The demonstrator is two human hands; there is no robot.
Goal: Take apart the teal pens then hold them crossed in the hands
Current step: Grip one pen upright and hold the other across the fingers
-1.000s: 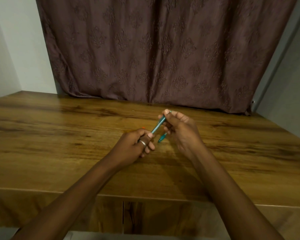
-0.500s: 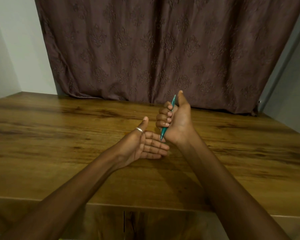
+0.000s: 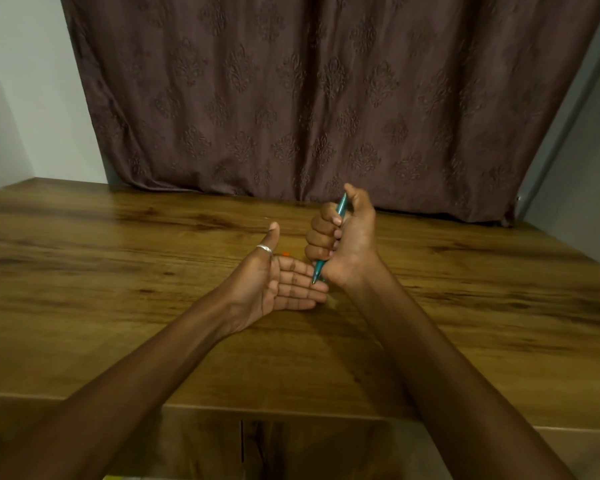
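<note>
My right hand (image 3: 349, 237) is closed in a fist around a teal pen (image 3: 341, 209), held nearly upright above the wooden table (image 3: 118, 271). The pen's top pokes out beside my thumb and its tip sticks out below the fist, just over my left fingers. I cannot tell whether the fist holds one pen or two. My left hand (image 3: 278, 282) lies palm up beside it, fingers flat and together, thumb raised, with a silver ring on the thumb. Nothing rests in the left palm.
A tiny orange object (image 3: 285, 253) lies on the table just behind my left hand. A brown patterned curtain (image 3: 326, 98) hangs behind the table's far edge. Pale walls stand on both sides.
A second ago both hands held a pen slanted between them, a second teal piece below it. My left hand has let go and turned palm up; my right hand has raised the pen upright.
</note>
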